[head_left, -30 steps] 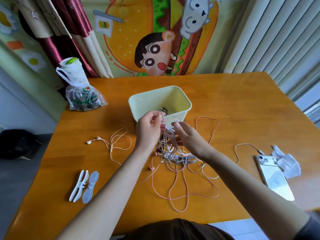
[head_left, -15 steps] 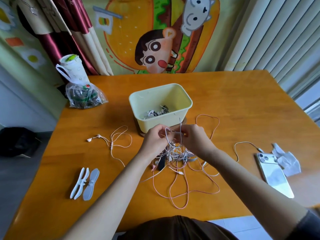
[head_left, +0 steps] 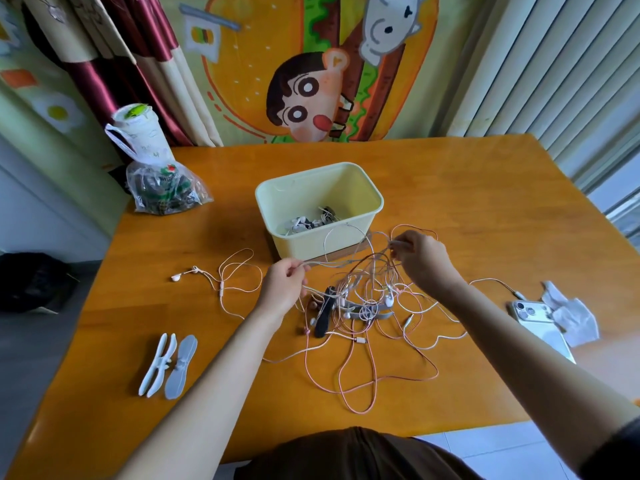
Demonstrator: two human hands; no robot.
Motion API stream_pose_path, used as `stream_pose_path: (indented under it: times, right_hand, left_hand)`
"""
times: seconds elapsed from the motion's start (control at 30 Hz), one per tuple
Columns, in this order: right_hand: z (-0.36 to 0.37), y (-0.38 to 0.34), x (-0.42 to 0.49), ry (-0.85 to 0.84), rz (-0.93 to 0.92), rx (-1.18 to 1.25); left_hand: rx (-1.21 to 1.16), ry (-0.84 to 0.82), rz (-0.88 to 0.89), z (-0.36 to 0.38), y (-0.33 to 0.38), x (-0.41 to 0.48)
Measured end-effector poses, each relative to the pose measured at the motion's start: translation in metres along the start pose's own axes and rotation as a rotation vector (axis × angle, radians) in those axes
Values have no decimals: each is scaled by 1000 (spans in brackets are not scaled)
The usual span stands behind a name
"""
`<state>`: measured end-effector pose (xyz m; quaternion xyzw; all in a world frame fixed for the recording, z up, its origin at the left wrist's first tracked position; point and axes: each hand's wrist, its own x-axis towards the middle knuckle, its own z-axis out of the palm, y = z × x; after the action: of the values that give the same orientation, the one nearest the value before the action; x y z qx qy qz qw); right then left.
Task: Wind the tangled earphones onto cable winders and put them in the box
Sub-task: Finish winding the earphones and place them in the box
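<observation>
The left hand [head_left: 284, 289] pinches a white strand pulled out of the tangled earphones [head_left: 363, 306]. These lie heaped on the table [head_left: 485, 202] just in front of the pale yellow box [head_left: 304, 245]. The right hand [head_left: 424, 259] pinches other strands, raised beside the box's corner. Two cable winders [head_left: 169, 365] lie well to the left. The lettering on the plastic bag [head_left: 166, 192] is blurred, perhaps "NGO".

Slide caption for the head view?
Left hand and right hand stretch tangled pink-and-white earphones near pale yellow plastic box.
</observation>
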<state>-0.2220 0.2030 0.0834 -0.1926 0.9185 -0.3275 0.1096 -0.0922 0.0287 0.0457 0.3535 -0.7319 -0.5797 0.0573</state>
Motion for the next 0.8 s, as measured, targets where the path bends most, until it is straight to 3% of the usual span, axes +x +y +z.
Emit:
stream_pose_path:
  times: [0.17,0.3,0.4,0.6,0.8]
  right_hand:
    - [-1,26,14,62,174,-8]
    - [6,36,9,-68,217,-181]
    - [13,27,-2,-206,86,-293]
    - [31,-20,-26,-302,-347,-1]
    - [37,-11,-13,-326,-245,42]
  left_hand:
    - [-92,136,-113,-7,-7,6]
    - [-313,20,-25,-7,9,-2]
    - [-266,-89,125,-6,31,-12]
    - [-174,-216,278,0,61,-24]
    - [-376,-105,338,-16,68,-26]
